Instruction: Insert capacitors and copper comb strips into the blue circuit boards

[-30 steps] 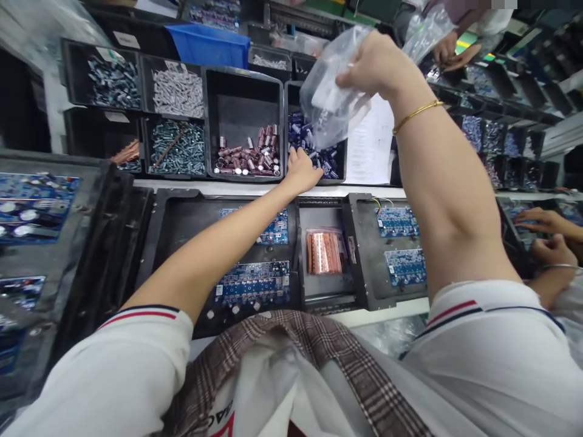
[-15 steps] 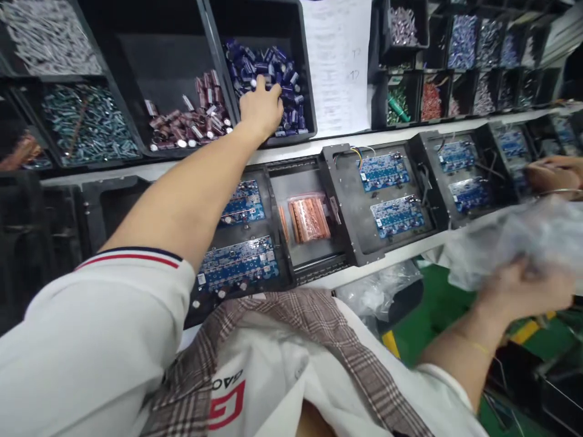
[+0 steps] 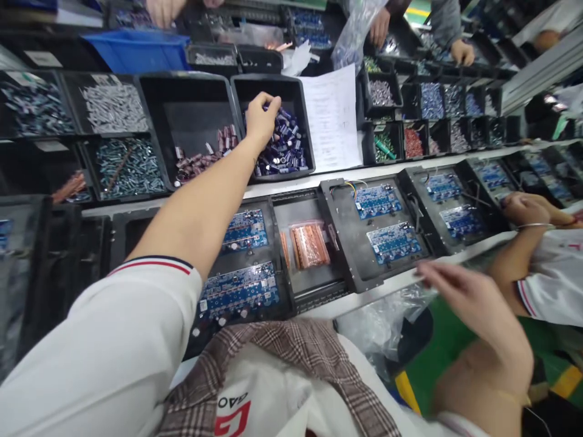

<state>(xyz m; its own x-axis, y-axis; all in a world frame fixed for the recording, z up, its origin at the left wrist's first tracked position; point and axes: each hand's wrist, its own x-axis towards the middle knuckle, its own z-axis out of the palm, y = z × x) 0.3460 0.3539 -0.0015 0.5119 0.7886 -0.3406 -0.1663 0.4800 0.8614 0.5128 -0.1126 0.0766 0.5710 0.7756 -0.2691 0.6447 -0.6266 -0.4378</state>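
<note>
My left hand point(image 3: 263, 121) is over a black bin point(image 3: 237, 91) of dark blue cylindrical capacitors point(image 3: 286, 142). Its fingers are curled in and closed; whatever they may hold is hidden. My right hand point(image 3: 469, 303), smeared by motion, hovers at the bench's front edge, near a tray point(image 3: 350, 243) with two blue circuit boards point(image 3: 394, 241). Under my left forearm lie further blue circuit boards point(image 3: 243, 288) in a tray. Between these trays, copper-coloured strips point(image 3: 310, 244) rest in clear wrap.
Brown capacitors point(image 3: 200, 165) fill part of the neighbouring bin. A printed sheet point(image 3: 332, 121) stands beside the bins. Clear plastic bags point(image 3: 382, 321) hang below the bench edge. A co-worker's hands point(image 3: 528, 209) are at the right; other people's hands point(image 3: 462, 53) show across the bench.
My left hand has risen slightly from the capacitors, its fingers now drawn together. My right hand has come leftward, away from the plastic bag at the right. The view has tilted upward.
</note>
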